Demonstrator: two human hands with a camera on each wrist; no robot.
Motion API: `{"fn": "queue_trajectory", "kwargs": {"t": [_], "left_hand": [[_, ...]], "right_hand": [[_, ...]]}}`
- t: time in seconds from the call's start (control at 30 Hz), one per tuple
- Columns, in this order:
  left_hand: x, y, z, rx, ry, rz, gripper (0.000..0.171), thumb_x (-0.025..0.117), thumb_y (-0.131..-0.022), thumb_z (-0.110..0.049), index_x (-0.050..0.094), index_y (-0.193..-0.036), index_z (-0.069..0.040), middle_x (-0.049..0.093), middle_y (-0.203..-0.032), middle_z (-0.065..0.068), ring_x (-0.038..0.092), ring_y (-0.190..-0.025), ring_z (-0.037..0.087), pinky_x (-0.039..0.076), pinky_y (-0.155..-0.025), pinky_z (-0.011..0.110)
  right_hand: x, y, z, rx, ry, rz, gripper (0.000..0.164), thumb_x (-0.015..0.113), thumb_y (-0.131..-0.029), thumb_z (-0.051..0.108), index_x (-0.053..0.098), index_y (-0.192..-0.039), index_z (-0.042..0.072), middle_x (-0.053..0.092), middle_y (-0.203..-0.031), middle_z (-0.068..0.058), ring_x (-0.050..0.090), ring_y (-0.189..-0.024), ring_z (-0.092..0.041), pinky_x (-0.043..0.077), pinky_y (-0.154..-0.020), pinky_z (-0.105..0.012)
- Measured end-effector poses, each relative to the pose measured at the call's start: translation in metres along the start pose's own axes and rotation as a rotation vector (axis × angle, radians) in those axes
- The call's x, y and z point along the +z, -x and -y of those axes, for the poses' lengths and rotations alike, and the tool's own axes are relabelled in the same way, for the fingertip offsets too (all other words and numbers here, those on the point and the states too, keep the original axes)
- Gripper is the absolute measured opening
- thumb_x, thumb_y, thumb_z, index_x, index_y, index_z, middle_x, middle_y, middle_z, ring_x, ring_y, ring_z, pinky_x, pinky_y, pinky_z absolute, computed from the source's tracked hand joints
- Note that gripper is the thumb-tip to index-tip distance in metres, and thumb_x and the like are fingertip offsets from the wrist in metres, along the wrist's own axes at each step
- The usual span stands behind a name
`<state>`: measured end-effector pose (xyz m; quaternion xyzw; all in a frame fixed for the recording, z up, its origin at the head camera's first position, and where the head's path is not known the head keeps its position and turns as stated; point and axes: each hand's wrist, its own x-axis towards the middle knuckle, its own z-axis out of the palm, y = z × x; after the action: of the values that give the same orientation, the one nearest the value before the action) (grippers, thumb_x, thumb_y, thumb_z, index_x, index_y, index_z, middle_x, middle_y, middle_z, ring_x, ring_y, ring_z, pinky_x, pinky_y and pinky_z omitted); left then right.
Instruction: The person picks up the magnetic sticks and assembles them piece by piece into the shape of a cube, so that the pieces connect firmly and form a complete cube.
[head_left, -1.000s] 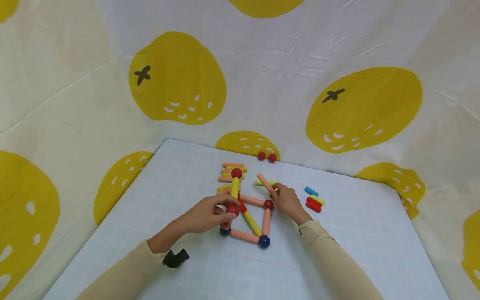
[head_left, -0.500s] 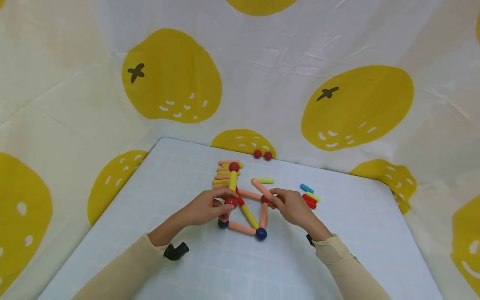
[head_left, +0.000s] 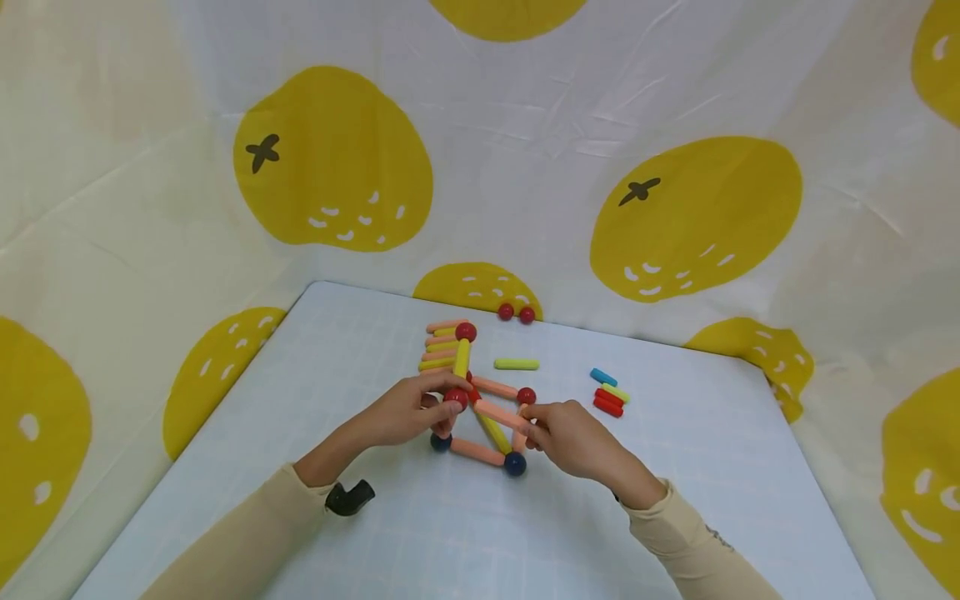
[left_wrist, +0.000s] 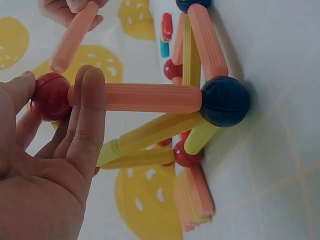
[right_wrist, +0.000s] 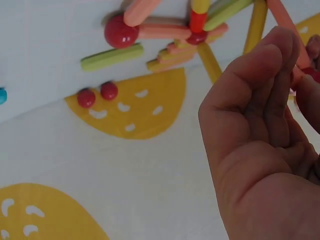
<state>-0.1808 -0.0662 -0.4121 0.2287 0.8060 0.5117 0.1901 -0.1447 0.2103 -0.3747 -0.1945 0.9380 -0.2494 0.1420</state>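
Observation:
My left hand grips a red ball with thumb and fingers. Below that ball stands a salmon stick, its foot on a blue ball at a front corner of a square frame. My right hand pinches another salmon stick near one end. Its free end points at the gripped ball, a small gap showing in the left wrist view. Inside the frame runs a yellow diagonal stick. Behind the left hand a yellow stick leads up to another red ball.
Salmon and yellow sticks lie in a row at the back left. A lime stick lies behind the frame. Two red balls sit at the back edge. Short blue, lime and red sticks lie to the right.
My right hand has brought its salmon stick left and lower, swinging the free end towards the ball in my left hand. The left hand keeps its grip on the red ball.

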Motion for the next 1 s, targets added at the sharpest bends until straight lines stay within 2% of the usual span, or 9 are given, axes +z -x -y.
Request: {"fn": "queue_trajectory", "kwargs": {"t": [0.13, 0.27, 0.4, 0.5, 0.63, 0.8, 1.0], "left_hand": [[-0.002, -0.001, 0.001, 0.003, 0.001, 0.018, 0.029, 0.061, -0.104, -0.022, 0.061, -0.133, -0.020, 0.068, -0.095, 0.014, 0.070, -0.079, 0.024, 0.061, -0.077, 0.030], [-0.004, 0.000, 0.001, 0.024, 0.004, 0.045, 0.031, 0.057, -0.106, -0.024, 0.059, -0.135, -0.014, 0.067, -0.090, 0.016, 0.070, -0.082, 0.032, 0.061, -0.079, 0.031], [-0.006, 0.000, 0.002, 0.043, -0.003, 0.065, 0.028, 0.055, -0.107, -0.024, 0.057, -0.134, -0.016, 0.068, -0.087, 0.016, 0.070, -0.083, 0.038, 0.061, -0.078, 0.030], [-0.007, -0.001, 0.003, 0.038, -0.022, 0.072, 0.030, 0.058, -0.106, -0.027, 0.057, -0.134, -0.016, 0.069, -0.085, 0.014, 0.070, -0.082, 0.038, 0.060, -0.075, 0.029], [-0.007, -0.003, 0.004, 0.009, -0.037, 0.082, 0.036, 0.064, -0.102, -0.030, 0.056, -0.133, -0.015, 0.069, -0.082, 0.012, 0.068, -0.074, 0.027, 0.058, -0.070, 0.029], [-0.007, -0.005, 0.005, -0.044, -0.036, 0.086, 0.031, 0.067, -0.100, -0.031, 0.059, -0.127, -0.020, 0.069, -0.079, 0.008, 0.066, -0.067, 0.018, 0.059, -0.066, 0.031], [-0.010, -0.004, 0.005, -0.063, -0.033, 0.085, 0.026, 0.068, -0.099, -0.032, 0.060, -0.121, -0.019, 0.067, -0.079, 0.006, 0.065, -0.068, 0.018, 0.060, -0.065, 0.033]], "right_hand": [[0.002, -0.002, 0.006, -0.010, 0.011, 0.021, 0.008, 0.065, -0.100, 0.017, 0.071, -0.096, 0.015, 0.063, -0.072, 0.010, 0.046, -0.056, -0.009, 0.033, -0.050, -0.019], [0.002, -0.003, 0.013, 0.029, 0.022, 0.028, 0.015, 0.067, -0.099, 0.022, 0.073, -0.108, 0.011, 0.063, -0.072, 0.009, 0.052, -0.059, -0.012, 0.038, -0.052, -0.022], [0.001, -0.003, 0.018, 0.057, 0.018, 0.018, 0.021, 0.068, -0.099, 0.024, 0.073, -0.113, 0.010, 0.064, -0.072, 0.009, 0.053, -0.060, -0.013, 0.042, -0.053, -0.023], [0.000, -0.003, 0.021, 0.052, 0.014, -0.019, 0.019, 0.068, -0.099, 0.025, 0.073, -0.110, 0.009, 0.064, -0.071, 0.009, 0.053, -0.058, -0.012, 0.042, -0.052, -0.023], [-0.001, -0.002, 0.026, 0.040, 0.007, -0.070, 0.019, 0.069, -0.098, 0.027, 0.072, -0.104, 0.010, 0.061, -0.068, 0.008, 0.051, -0.055, -0.012, 0.039, -0.049, -0.022], [-0.001, -0.002, 0.030, 0.041, -0.009, -0.075, 0.019, 0.068, -0.099, 0.028, 0.072, -0.103, 0.010, 0.062, -0.069, 0.005, 0.051, -0.055, -0.012, 0.039, -0.048, -0.022], [-0.002, -0.002, 0.031, 0.020, -0.008, -0.078, 0.018, 0.069, -0.098, 0.028, 0.071, -0.105, 0.011, 0.060, -0.068, 0.007, 0.052, -0.056, -0.011, 0.041, -0.050, -0.022]]}}
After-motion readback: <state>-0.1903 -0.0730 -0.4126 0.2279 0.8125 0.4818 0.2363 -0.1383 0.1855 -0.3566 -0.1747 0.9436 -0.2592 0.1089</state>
